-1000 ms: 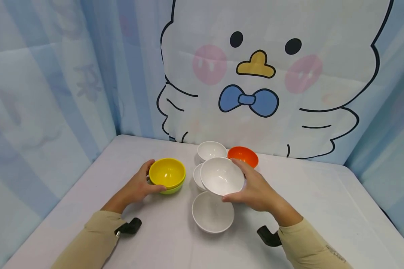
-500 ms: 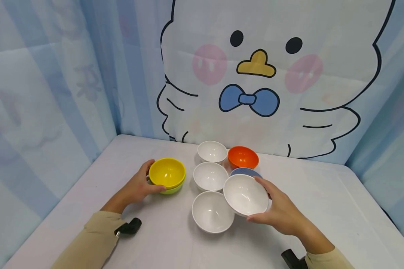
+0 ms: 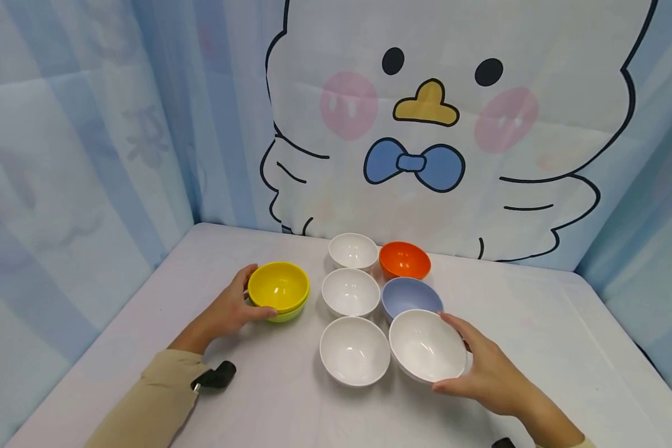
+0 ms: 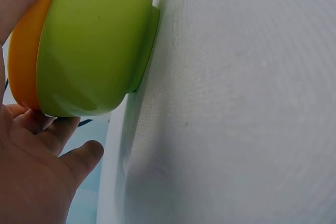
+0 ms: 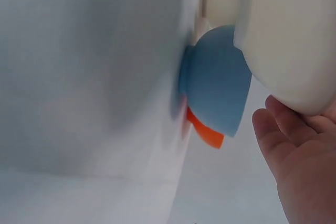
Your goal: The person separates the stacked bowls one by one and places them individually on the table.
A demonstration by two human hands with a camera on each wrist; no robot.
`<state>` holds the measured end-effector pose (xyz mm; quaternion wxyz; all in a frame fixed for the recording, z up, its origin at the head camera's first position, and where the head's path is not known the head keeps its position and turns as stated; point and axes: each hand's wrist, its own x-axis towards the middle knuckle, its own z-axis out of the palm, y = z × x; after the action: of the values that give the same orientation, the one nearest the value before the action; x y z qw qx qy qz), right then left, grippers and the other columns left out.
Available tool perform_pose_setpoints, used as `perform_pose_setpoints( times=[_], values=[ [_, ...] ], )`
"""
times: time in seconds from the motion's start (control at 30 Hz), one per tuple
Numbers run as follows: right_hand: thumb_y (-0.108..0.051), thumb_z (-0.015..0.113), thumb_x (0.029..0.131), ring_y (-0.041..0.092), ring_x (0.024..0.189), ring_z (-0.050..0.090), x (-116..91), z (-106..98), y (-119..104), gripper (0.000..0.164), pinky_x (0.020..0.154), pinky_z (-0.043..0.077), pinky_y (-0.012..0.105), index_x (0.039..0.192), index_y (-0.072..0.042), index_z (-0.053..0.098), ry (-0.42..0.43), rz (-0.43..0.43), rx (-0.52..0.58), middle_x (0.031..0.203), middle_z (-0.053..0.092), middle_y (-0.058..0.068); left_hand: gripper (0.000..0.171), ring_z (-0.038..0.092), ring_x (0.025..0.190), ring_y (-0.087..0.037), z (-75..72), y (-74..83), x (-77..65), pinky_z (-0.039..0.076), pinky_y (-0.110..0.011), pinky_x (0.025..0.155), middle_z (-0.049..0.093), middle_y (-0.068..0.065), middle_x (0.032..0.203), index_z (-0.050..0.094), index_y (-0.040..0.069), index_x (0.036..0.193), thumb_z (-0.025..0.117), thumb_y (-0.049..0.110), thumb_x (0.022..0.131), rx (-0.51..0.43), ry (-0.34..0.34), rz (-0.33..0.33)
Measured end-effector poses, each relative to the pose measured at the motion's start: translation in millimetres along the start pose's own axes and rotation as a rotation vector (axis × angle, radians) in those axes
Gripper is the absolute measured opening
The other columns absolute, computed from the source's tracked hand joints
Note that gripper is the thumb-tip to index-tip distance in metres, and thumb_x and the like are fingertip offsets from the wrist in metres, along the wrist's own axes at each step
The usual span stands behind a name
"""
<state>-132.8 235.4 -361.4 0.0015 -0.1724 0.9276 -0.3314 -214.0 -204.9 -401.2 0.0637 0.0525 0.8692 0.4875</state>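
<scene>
My left hand (image 3: 229, 310) grips a yellow bowl (image 3: 278, 287) nested in a green bowl (image 4: 94, 45), thumb across the near side and fingers behind. The green foot rests close against the table in the left wrist view. On the other side, my right hand (image 3: 490, 376) pinches a white bowl (image 3: 427, 346) by its right side, thumb in front and fingers behind. The right wrist view has this bowl raised off the table, higher than the blue bowl (image 5: 218, 80). From the head, it overlaps the blue bowl's near edge and sits beside the nearest white bowl (image 3: 354, 351).
Two more white bowls, a middle one (image 3: 350, 292) and a far one (image 3: 353, 251), line up behind the nearest. An orange bowl (image 3: 404, 260) stands behind the blue one. A printed curtain (image 3: 336, 186) hangs at the table's (image 3: 257, 398) back edge.
My right hand has carried the white bowl right and toward me, from over the middle white bowl, uncovering the blue bowl. The left hand and its two bowls have stayed put.
</scene>
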Motion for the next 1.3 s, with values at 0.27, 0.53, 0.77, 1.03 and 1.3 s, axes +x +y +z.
perform_pose_setpoints(
  times=[0.27, 0.53, 0.77, 1.03, 1.3],
  values=[
    [-0.040, 0.096, 0.059, 0.027, 0.108, 0.059, -13, 4, 13, 0.108, 0.086, 0.052, 0.034, 0.147, -0.005, 0.043, 0.037, -0.073, -0.043, 0.138, 0.055, 0.014, 0.116, 0.026, 0.143, -0.044, -0.6, 2.5, 0.0, 0.023, -0.058, 0.115, 0.016, -0.027, 0.160, 0.006, -0.001, 0.157, 0.085, 0.036, 0.081, 0.005, -0.004, -0.009],
    [-0.041, 0.096, 0.060, 0.023, 0.106, 0.057, -15, 10, 22, 0.106, 0.086, 0.052, 0.033, 0.146, -0.005, 0.044, 0.030, -0.092, -0.060, 0.138, 0.055, 0.012, 0.116, 0.026, 0.143, -0.044, -1.1, 2.3, 0.2, 0.023, -0.057, 0.116, 0.016, -0.027, 0.160, 0.006, 0.000, 0.157, 0.085, 0.037, 0.081, 0.004, -0.005, -0.011],
    [-0.039, 0.096, 0.060, 0.020, 0.106, 0.056, -14, 17, 28, 0.106, 0.086, 0.051, 0.033, 0.146, -0.005, 0.045, 0.040, -0.110, -0.066, 0.138, 0.055, 0.012, 0.116, 0.026, 0.143, -0.045, -0.2, 2.5, -0.6, 0.023, -0.057, 0.115, 0.016, -0.027, 0.160, 0.006, -0.001, 0.157, 0.085, 0.036, 0.081, 0.004, -0.003, -0.015],
    [-0.038, 0.096, 0.059, 0.022, 0.109, 0.057, -12, 19, 28, 0.107, 0.088, 0.051, 0.032, 0.147, -0.004, 0.043, 0.029, -0.087, -0.059, 0.139, 0.054, 0.012, 0.116, 0.026, 0.143, -0.044, -0.3, 1.7, -1.3, 0.023, -0.057, 0.116, 0.016, -0.027, 0.160, 0.006, -0.001, 0.157, 0.085, 0.035, 0.081, -0.002, -0.003, -0.009],
    [-0.041, 0.095, 0.060, 0.029, 0.115, 0.056, -9, 20, 25, 0.112, 0.093, 0.050, 0.037, 0.148, -0.001, 0.040, -0.007, -0.054, -0.046, 0.142, 0.052, 0.017, 0.116, 0.026, 0.143, -0.045, -0.6, 1.3, -1.0, 0.023, -0.058, 0.115, 0.016, -0.027, 0.160, 0.006, -0.001, 0.157, 0.085, 0.037, 0.080, -0.009, -0.002, -0.009]
  ],
)
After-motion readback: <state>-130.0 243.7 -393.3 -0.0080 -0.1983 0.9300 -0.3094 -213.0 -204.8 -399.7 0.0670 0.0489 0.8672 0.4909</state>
